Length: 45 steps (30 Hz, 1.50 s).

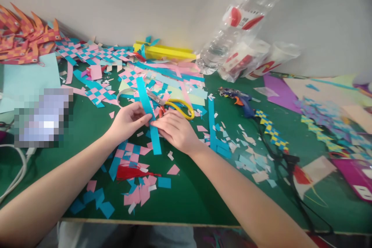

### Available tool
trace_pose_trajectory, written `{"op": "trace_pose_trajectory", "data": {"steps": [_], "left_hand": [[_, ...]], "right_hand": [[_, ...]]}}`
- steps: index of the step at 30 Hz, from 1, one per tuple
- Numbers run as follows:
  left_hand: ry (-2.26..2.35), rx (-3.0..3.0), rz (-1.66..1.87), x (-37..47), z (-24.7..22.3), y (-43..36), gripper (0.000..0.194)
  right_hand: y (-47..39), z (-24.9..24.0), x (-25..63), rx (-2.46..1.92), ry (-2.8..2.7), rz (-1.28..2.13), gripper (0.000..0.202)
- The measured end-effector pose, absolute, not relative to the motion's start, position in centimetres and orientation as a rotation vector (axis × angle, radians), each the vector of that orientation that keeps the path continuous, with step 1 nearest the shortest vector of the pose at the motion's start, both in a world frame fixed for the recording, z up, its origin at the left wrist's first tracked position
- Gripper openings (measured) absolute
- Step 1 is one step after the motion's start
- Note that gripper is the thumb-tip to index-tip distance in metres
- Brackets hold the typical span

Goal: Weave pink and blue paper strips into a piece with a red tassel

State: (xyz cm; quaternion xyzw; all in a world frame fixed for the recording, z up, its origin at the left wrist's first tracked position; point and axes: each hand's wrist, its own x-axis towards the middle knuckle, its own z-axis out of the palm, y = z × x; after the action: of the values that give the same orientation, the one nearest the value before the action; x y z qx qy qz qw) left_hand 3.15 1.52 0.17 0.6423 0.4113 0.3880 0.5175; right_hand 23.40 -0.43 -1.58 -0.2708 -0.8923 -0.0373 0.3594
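Between my two hands a blue paper strip (pixel 156 139) is held at a slant above the green table. My left hand (pixel 128 120) pinches its left edge between thumb and fingers. From the other side, my right hand (pixel 178 131) grips the same strip near its middle. Just beyond the hands lie scissors (pixel 181 107) with yellow handles, partly covered by the strip and my right hand. Below my left hand sits a pink and blue woven paper piece (pixel 128 155), with a red tassel (pixel 132 172) beside it. Another blue strip (pixel 212 124) lies to the right.
Paper scraps (pixel 252 162) litter the green table (pixel 197 186). A glue gun (pixel 242 100) with a black cable lies at right. Bagged paper cups (pixel 244 60) and a plastic bottle (pixel 221 38) stand by the wall. Orange woven pieces (pixel 26 38) pile up at far left, behind a blurred phone (pixel 46 118).
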Motion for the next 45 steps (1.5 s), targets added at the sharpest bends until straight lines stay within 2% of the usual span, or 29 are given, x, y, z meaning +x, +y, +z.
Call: {"op": "trace_pose_trajectory", "data": {"steps": [4, 8, 19, 23, 31, 38, 45], "left_hand": [[0.98, 1.557, 0.991, 3.1, 0.1, 1.6, 0.028], [0.984, 1.505, 1.043, 3.1, 0.1, 1.6, 0.029], [0.916, 1.65, 0.857, 3.1, -0.4, 1.3, 0.023], [0.856, 1.753, 0.816, 3.1, -0.4, 1.1, 0.024], [1.017, 1.739, 0.776, 3.3, -0.1, 1.1, 0.038], [1.008, 1.672, 0.832, 3.2, 0.2, 1.4, 0.03], [0.997, 1.631, 0.831, 3.1, -0.1, 1.4, 0.034]], "right_hand": [[-0.2, -1.8, 23.4, -0.719, -2.224, 0.032, 0.014], [-0.1, -1.8, 23.3, -0.745, -2.199, 0.118, 0.019], [-0.5, -1.5, 23.1, -0.83, -2.046, 0.118, 0.033], [-0.5, -1.5, 23.2, -0.843, -2.062, 0.119, 0.032], [-0.4, -2.0, 23.5, -0.843, -2.164, 0.113, 0.028], [-0.3, -2.2, 23.5, -0.849, -2.212, 0.107, 0.028], [-0.3, -2.4, 23.5, -0.896, -2.218, 0.13, 0.03]]}}
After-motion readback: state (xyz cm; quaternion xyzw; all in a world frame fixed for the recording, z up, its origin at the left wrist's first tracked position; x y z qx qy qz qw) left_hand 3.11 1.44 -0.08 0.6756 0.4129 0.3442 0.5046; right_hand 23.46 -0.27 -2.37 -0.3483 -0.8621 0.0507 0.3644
